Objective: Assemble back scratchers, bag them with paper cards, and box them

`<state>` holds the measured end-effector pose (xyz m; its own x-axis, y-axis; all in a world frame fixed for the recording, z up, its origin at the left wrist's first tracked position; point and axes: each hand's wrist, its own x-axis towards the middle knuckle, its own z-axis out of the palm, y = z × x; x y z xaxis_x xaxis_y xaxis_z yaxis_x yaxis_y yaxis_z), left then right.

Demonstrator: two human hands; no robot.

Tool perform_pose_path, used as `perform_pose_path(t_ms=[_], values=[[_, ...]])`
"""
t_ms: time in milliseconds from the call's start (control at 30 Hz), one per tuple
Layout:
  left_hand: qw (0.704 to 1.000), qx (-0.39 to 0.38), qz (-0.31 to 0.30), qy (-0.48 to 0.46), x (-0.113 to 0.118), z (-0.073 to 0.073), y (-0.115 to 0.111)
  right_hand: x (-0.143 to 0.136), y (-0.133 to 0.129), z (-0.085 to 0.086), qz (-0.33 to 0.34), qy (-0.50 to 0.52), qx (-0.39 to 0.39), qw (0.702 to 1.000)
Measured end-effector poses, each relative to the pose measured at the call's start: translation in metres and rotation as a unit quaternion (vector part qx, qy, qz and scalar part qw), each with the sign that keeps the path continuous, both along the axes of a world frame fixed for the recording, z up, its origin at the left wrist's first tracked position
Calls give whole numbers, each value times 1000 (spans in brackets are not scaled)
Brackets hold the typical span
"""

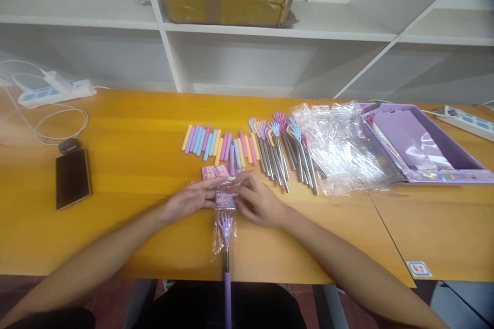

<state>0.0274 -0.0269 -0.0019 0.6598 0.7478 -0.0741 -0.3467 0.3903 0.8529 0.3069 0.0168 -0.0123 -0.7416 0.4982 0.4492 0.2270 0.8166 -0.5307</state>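
A purple hand-shaped back scratcher lies in a clear bag, its purple handle extending over the table's front edge. My left hand touches the left side of the pink-and-purple card at the bag's top, fingers stretched out. From the right, my right hand rests on the same card with bent fingers; whether it grips the card is unclear. Just beyond my hands are more pink cards and colored tubes. Several metal-rod scratchers with colored hand-shaped heads lie to the right.
Clear plastic bags and a purple box occupy the right side. A phone, a black mouse and a power strip with cables are left. Shelves behind hold a cardboard box.
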Motion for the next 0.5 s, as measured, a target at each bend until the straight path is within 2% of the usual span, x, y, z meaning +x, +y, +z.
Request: perform_pose_path(t_ms=[200, 500], values=[[1000, 2, 19, -3, 1, 3, 1, 0, 2, 3, -50, 22, 34, 998], [999, 6, 23, -22, -4, -1, 3, -1, 2, 4, -50, 30, 31, 998]])
